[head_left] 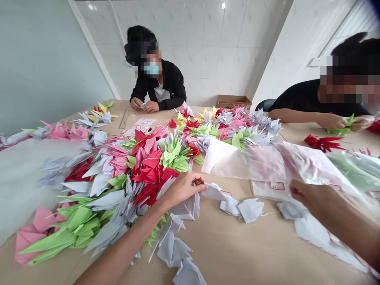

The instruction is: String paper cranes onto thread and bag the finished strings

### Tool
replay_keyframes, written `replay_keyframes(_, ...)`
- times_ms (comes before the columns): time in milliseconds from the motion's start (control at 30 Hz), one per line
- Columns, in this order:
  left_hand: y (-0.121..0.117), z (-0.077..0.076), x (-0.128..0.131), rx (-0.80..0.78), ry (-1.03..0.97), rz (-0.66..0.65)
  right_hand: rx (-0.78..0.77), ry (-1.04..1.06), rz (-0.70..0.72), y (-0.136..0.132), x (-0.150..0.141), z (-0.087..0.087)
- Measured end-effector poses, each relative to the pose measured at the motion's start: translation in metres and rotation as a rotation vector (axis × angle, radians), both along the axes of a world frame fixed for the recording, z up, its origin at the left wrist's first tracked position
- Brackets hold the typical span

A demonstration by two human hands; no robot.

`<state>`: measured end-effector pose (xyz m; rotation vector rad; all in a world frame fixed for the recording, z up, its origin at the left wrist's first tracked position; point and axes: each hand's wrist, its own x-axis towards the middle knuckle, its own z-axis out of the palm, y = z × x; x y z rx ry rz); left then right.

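My left hand (pixel 190 185) is closed in a pinch at the tip of a pale grey folded paper piece (pixel 216 192). More grey folded papers (pixel 251 209) lie in a row to its right, with a thin white thread trailing from them. My right hand (pixel 307 194) is blurred, its fingers curled, above another grey folded paper (pixel 292 210); what it holds, if anything, is hidden. Below my left hand, a chain of grey folded papers (pixel 175 250) runs toward the near table edge. Beside my left forearm lies a heap of red folded papers (pixel 151 178) and green folded papers (pixel 78 225).
Clear plastic bags (pixel 252 160) lie beyond my hands, and another plastic sheet (pixel 26 186) covers the left side. Across the table, a masked person (pixel 160 85) handles a small paper. A second person's arm (pixel 299 115) rests at right. A cardboard box (pixel 234 101) stands behind.
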<state>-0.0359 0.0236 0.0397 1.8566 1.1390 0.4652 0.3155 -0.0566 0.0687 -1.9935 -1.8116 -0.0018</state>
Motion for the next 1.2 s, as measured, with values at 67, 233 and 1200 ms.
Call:
replay_keyframes(67,0.001,-0.001,0.0,-0.046,-0.067,0.012,-0.145,-0.022,0.261,0.012,-0.045,0.009)
replay_keyframes(233,0.0,-0.003,0.004,-0.235,-0.306,0.078,-0.274,0.27,0.542,0.042,-0.132,0.013)
replay_keyframes(1200,0.0,-0.032,0.014,-0.112,-0.271,0.073,-0.514,0.489,0.54,0.087,-0.109,-0.013)
